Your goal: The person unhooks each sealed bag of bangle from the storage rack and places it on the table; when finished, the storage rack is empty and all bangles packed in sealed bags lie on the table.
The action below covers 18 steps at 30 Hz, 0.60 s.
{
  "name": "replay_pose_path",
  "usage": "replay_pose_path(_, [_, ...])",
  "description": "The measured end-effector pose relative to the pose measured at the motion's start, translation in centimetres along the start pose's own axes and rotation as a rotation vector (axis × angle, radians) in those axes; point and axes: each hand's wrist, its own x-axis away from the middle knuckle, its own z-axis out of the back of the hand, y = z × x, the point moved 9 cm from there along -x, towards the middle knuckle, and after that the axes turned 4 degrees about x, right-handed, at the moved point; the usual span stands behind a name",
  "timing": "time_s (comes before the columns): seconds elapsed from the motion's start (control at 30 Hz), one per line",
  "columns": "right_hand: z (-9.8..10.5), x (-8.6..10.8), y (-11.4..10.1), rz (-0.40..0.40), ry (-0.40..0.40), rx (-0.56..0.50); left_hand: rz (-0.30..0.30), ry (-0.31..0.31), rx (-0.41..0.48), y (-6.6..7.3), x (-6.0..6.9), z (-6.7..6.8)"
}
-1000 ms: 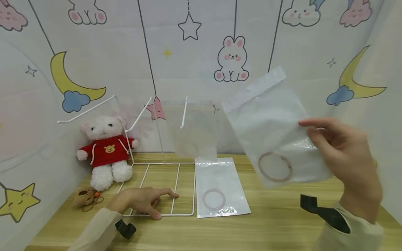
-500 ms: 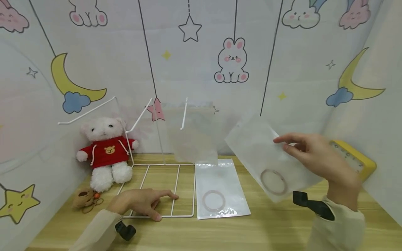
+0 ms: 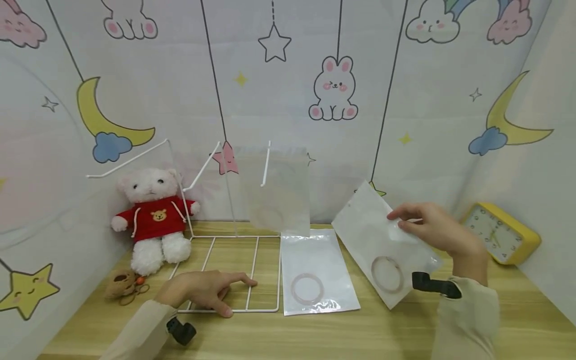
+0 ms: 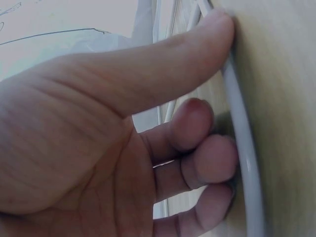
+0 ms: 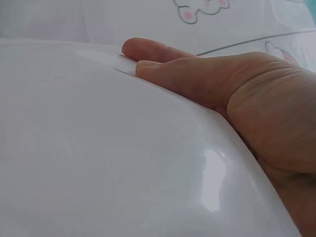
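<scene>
Here the right hand [image 3: 436, 227] pinches a bag [image 3: 366, 232], while the left hand [image 3: 207, 287], half-spread, apparently rests on a wire rack [image 3: 261, 310].

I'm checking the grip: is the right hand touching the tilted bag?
Touching: the right wrist view shows the right hand pinching the tilted bag at its edge.

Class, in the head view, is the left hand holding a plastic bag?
No; the left hand rests on the white rack, while the right hand pinches a plastic bag.

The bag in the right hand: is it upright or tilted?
Tilted: the right hand pinches the bag; its edges slant, with one corner pointing down.
</scene>
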Motion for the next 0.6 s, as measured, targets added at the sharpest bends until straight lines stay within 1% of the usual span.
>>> replay_pose_path(0.13, [-1.0, -0.2, 2.0, -0.054, -0.011, -0.057, -0.002, -0.002, 0.011, -0.2, 0.0, -0.2])
replay_pose_path(0.37, [-1.6, -0.2, 4.4, -0.123, -0.010, -0.092, -0.007, -0.001, 0.009, -0.3, -0.1, -0.2])
replay_pose_path(0.47, [-2.0, 0.1, 5.6, -0.149, -0.039, -0.127, -0.008, -0.004, 0.009, -0.2, -0.1, -0.2])
replay_pose_path(0.6, [-3.0, 0.8, 7.5, -0.220, -0.116, -0.229, -0.012, -0.005, -0.004, -0.1, -0.1, -0.1])
